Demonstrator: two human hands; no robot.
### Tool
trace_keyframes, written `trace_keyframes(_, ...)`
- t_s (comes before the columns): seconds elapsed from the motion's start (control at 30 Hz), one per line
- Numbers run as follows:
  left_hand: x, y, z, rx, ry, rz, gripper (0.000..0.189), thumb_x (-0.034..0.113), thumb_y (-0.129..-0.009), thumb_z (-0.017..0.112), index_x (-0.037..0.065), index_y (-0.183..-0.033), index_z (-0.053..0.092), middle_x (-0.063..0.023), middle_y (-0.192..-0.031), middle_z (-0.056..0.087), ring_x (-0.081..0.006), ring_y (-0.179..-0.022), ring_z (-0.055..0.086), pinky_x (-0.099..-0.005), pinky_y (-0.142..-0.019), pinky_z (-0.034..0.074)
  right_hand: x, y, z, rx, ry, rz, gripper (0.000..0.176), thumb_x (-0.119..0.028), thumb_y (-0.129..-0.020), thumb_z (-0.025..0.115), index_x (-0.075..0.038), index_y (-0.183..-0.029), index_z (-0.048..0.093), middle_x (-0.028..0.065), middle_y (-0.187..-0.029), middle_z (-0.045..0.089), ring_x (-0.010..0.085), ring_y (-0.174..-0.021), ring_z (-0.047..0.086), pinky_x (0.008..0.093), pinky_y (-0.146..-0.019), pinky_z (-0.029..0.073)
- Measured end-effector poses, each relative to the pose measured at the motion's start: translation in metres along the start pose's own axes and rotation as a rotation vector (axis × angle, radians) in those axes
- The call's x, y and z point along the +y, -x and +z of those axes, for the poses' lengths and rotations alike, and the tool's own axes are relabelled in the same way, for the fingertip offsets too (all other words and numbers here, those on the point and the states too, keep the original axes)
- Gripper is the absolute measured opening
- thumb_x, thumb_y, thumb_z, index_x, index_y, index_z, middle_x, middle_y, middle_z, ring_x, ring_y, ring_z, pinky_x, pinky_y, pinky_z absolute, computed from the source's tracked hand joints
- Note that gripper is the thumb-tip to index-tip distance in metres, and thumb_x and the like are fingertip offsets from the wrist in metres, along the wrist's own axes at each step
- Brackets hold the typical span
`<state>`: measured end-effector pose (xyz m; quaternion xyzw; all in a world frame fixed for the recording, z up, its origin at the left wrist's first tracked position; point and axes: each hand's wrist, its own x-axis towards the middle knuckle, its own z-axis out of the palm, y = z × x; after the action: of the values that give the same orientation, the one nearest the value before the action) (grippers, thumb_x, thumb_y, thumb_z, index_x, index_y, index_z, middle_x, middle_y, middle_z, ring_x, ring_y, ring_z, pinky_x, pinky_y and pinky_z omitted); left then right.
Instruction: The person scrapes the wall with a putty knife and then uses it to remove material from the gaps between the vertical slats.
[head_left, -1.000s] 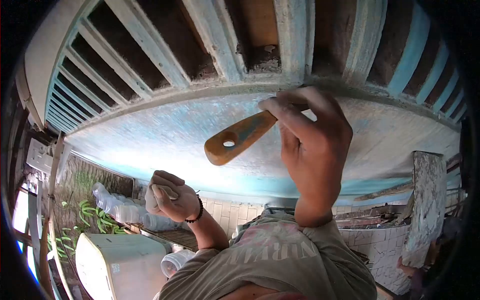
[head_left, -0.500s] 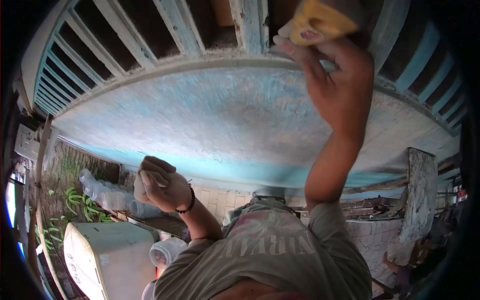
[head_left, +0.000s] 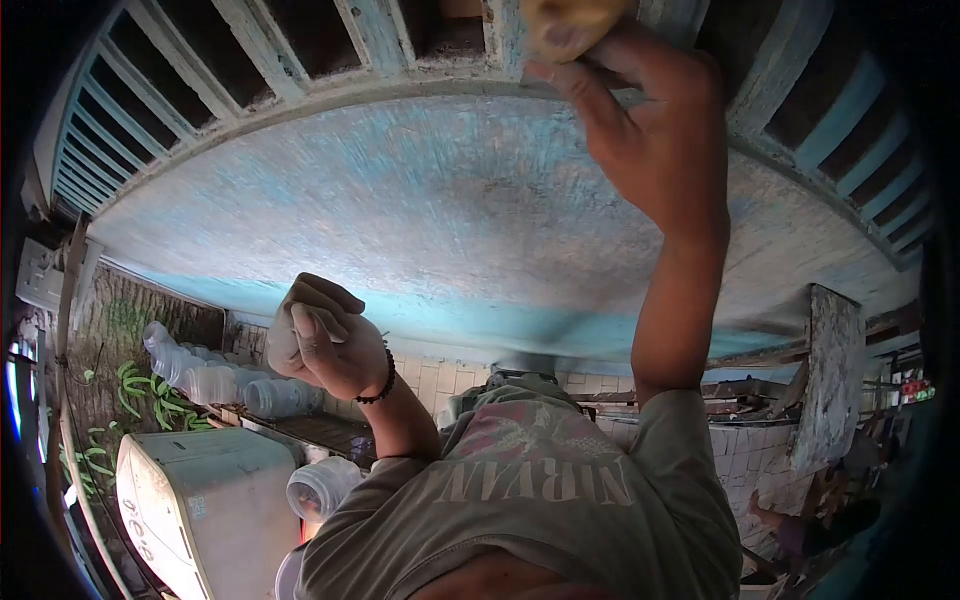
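Note:
My right hand (head_left: 665, 125) is raised at the top of the view, its fingers closed around a yellow object (head_left: 572, 25) with a small oval label. The top frame edge cuts this object off, and I cannot tell its kind. It overlaps the foot of the weathered turquoise slats (head_left: 265, 50), just above a wall panel (head_left: 470, 210) with worn blue and grey paint. My left hand (head_left: 325, 340), pale with dust and wearing a dark bead bracelet (head_left: 382, 378), is closed in a fist before the panel's lower left part. Its curled fingers hide whatever may be inside.
A whitish box (head_left: 235, 500) stands at lower left, with a clear plastic jar (head_left: 322, 490) beside it. Several plastic containers (head_left: 215, 383) lie behind, near green leaves (head_left: 155, 395). A weathered board (head_left: 830, 380) rises at right. Another person (head_left: 815, 530) is partly visible at lower right.
My right hand and the yellow object have shifted left and slightly up across the slats. My left fist stays closed, a little higher and farther right. The whole view has also shifted slightly.

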<state>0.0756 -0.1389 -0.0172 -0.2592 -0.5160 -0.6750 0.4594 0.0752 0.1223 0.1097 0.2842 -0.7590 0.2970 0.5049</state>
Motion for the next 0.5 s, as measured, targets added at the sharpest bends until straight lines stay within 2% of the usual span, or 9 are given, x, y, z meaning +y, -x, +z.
trace_keyframes(0.1,0.002,-0.002,0.002,0.001,-0.02,0.006,0.037,0.015,-0.094,0.044,0.009,-0.058,0.037,-0.0037,-0.052,0.033,-0.016,-0.046,0.032,-0.0304,-0.049,0.031,0.004,-0.003,0.006,0.005,-0.118,0.06,0.016,-0.007,-0.096,0.071,0.006,-0.105,0.072,0.0211,-0.092,0.075,0.0284,-0.083,0.079,0.0346,-0.072,0.061)
trace_keyframes(0.17,0.004,-0.001,0.001,0.005,-0.012,0.009,0.036,0.014,-0.094,0.044,0.009,-0.058,0.037,-0.0037,-0.052,0.032,-0.016,-0.046,0.032,-0.0302,-0.049,0.031,0.001,-0.005,0.007,-0.072,-0.069,0.119,0.017,-0.009,-0.098,0.071,0.006,-0.105,0.072,0.0204,-0.095,0.076,0.0276,-0.084,0.078,0.0347,-0.073,0.062)
trace_keyframes(0.23,0.0,0.0,-0.006,-0.01,0.08,0.02,0.039,0.01,-0.096,0.049,0.007,-0.058,0.043,-0.0038,-0.053,0.038,-0.0172,-0.048,0.041,-0.0303,-0.048,0.034,-0.009,-0.011,0.003,-0.212,0.054,0.172,0.017,-0.01,-0.099,0.07,0.006,-0.104,0.072,0.0195,-0.097,0.076,0.0268,-0.083,0.078,0.0342,-0.072,0.062)
trace_keyframes(0.3,-0.001,0.001,-0.011,-0.016,0.114,0.023,0.041,0.008,-0.098,0.052,0.006,-0.058,0.046,-0.0038,-0.053,0.041,-0.0178,-0.049,0.045,-0.0304,-0.048,0.035,0.004,-0.011,0.016,-0.063,-0.079,0.058,0.014,-0.008,-0.097,0.07,0.006,-0.1,0.071,0.0193,-0.096,0.076,0.0275,-0.079,0.077,0.0345,-0.067,0.06)
trace_keyframes(0.37,0.0,0.001,-0.014,-0.01,0.096,0.028,0.04,0.009,-0.098,0.053,0.006,-0.058,0.046,-0.0036,-0.053,0.041,-0.0178,-0.048,0.045,-0.0307,-0.048,0.036,0.009,-0.015,0.02,-0.078,-0.05,0.043,0.013,-0.007,-0.096,0.071,0.006,-0.099,0.069,0.0195,-0.093,0.075,0.0283,-0.075,0.076,0.0348,-0.064,0.058)
trace_keyframes(0.4,0.0,0.001,-0.015,-0.001,0.096,0.024,0.04,0.009,-0.098,0.053,0.005,-0.059,0.046,-0.0034,-0.053,0.041,-0.0177,-0.049,0.045,-0.0306,-0.048,0.036,0.005,-0.02,0.014,-0.165,0.046,0.085,0.013,-0.006,-0.095,0.071,0.005,-0.099,0.067,0.0198,-0.091,0.074,0.0288,-0.074,0.076,0.0349,-0.063,0.057)
trace_keyframes(0.47,0.002,0.002,-0.017,0.017,0.097,0.014,0.04,0.009,-0.098,0.054,0.005,-0.059,0.046,-0.0031,-0.053,0.04,-0.0173,-0.049,0.044,-0.0306,-0.048,0.035,-0.001,-0.021,0.011,-0.222,0.103,0.092,0.015,-0.008,-0.095,0.074,0.003,-0.104,0.068,0.0182,-0.093,0.075,0.0267,-0.08,0.076,0.0342,-0.069,0.057)
trace_keyframes(0.5,0.003,0.002,-0.018,0.029,0.093,0.004,0.041,0.009,-0.098,0.054,0.005,-0.058,0.045,-0.0031,-0.053,0.04,-0.0171,-0.049,0.043,-0.0306,-0.048,0.035,-0.003,-0.018,0.012,-0.193,0.065,0.053,0.018,-0.01,-0.096,0.075,0.001,-0.109,0.071,0.0162,-0.096,0.077,0.0243,-0.087,0.077,0.0333,-0.077,0.057)
